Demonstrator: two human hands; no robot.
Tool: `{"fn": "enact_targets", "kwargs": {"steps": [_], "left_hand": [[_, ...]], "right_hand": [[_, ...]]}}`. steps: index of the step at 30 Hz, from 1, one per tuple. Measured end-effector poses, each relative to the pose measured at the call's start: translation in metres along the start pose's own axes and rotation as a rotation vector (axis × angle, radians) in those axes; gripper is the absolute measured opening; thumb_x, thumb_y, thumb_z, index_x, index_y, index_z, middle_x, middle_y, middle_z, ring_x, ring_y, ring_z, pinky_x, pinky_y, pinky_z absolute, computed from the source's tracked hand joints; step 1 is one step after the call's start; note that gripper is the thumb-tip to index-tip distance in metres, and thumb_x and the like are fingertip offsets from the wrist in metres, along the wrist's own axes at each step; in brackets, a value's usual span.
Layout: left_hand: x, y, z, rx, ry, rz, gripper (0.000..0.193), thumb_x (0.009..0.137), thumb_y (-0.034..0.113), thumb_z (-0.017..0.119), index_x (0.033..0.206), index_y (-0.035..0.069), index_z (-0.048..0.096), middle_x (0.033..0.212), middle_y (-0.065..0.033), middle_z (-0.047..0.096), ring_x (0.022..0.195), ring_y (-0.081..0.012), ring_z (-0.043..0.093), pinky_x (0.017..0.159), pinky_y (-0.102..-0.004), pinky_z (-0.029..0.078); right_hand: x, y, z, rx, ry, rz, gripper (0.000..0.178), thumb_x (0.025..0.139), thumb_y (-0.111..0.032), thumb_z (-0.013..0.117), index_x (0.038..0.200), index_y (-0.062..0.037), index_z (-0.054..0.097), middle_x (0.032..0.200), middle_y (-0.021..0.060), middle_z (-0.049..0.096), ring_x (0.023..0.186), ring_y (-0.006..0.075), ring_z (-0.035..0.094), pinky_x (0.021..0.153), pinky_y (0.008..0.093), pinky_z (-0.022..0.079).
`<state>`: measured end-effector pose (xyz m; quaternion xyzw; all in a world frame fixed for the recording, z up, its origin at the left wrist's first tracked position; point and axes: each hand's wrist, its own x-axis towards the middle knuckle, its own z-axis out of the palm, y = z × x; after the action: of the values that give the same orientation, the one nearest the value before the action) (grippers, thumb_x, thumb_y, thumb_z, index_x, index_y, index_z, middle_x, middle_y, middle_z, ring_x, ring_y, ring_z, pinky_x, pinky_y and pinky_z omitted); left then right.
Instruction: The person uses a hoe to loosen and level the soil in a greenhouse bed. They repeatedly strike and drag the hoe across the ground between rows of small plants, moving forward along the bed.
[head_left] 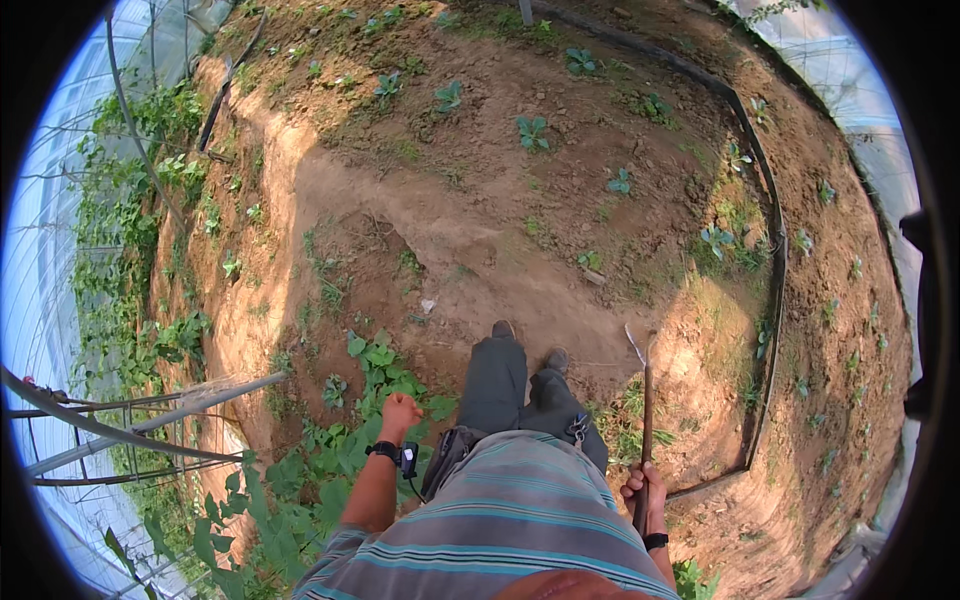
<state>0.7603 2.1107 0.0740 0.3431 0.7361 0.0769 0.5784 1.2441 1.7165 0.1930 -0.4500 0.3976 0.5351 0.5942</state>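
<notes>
My right hand (646, 484) is wrapped round the dark wooden handle of a hoe (648, 410), held upright beside my right leg. Its thin metal blade (635, 345) points away from me, over the soil just right of my shoes. On the other side, my left hand (401, 416) hangs with its fingers curled in, and nothing shows in them. Leafy green plants (378, 365) grow close around that hand. A black band and a small device with a cable are on my left wrist.
Young seedlings (532, 132) dot the bare soil ahead. A black hose (765, 180) curves along the right side. Metal poles (170, 418) and climbing vines (120, 240) stand at the left, by the plastic sheeting (50, 250). A white scrap (428, 306) lies ahead of my feet.
</notes>
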Motion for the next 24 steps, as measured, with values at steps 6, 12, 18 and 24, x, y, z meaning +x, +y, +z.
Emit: {"fn": "enact_targets", "kwargs": {"steps": [6, 12, 18, 24], "left_hand": [[0.048, 0.029, -0.023, -0.031, 0.080, -0.197, 0.018, 0.100, 0.015, 0.053, 0.115, 0.005, 0.051, 0.095, -0.0122, 0.063, 0.076, -0.0273, 0.071, 0.060, -0.0436, 0.060], [0.117, 0.115, -0.047, -0.179, 0.121, -0.433, 0.018, 0.098, 0.011, 0.056, 0.114, 0.006, 0.049, 0.089, -0.0112, 0.061, 0.071, -0.0261, 0.069, 0.061, -0.0477, 0.062], [0.204, 0.293, -0.117, -0.374, -0.302, -0.329, 0.017, 0.097, 0.016, 0.058, 0.108, 0.005, 0.052, 0.091, -0.0108, 0.062, 0.079, -0.0278, 0.071, 0.065, -0.0449, 0.063], [0.310, 0.515, -0.143, 0.092, -0.198, 0.022, 0.007, 0.101, 0.019, 0.051, 0.102, 0.012, 0.050, 0.093, -0.0105, 0.059, 0.092, -0.0319, 0.068, 0.071, -0.0474, 0.061]], "right_hand": [[0.047, -0.075, 0.135, -0.256, 0.074, 0.049, 0.018, 0.101, -0.027, 0.063, 0.103, -0.0094, 0.058, 0.076, -0.0016, 0.051, 0.062, 0.0120, 0.051, 0.054, 0.0310, 0.043], [0.056, -0.062, 0.279, -0.428, 0.126, 0.217, 0.019, 0.101, -0.021, 0.063, 0.094, -0.0073, 0.052, 0.077, 0.0055, 0.055, 0.062, 0.0192, 0.056, 0.051, 0.0375, 0.049], [0.053, -0.049, 0.391, -0.331, 0.226, 0.197, 0.015, 0.099, -0.015, 0.062, 0.092, -0.0066, 0.051, 0.072, 0.0055, 0.053, 0.058, 0.0178, 0.055, 0.049, 0.0365, 0.049], [0.057, -0.027, 0.461, -0.168, 0.309, 0.018, 0.014, 0.096, -0.011, 0.060, 0.086, -0.0059, 0.052, 0.068, 0.0056, 0.054, 0.054, 0.0181, 0.054, 0.048, 0.0372, 0.047]]}}
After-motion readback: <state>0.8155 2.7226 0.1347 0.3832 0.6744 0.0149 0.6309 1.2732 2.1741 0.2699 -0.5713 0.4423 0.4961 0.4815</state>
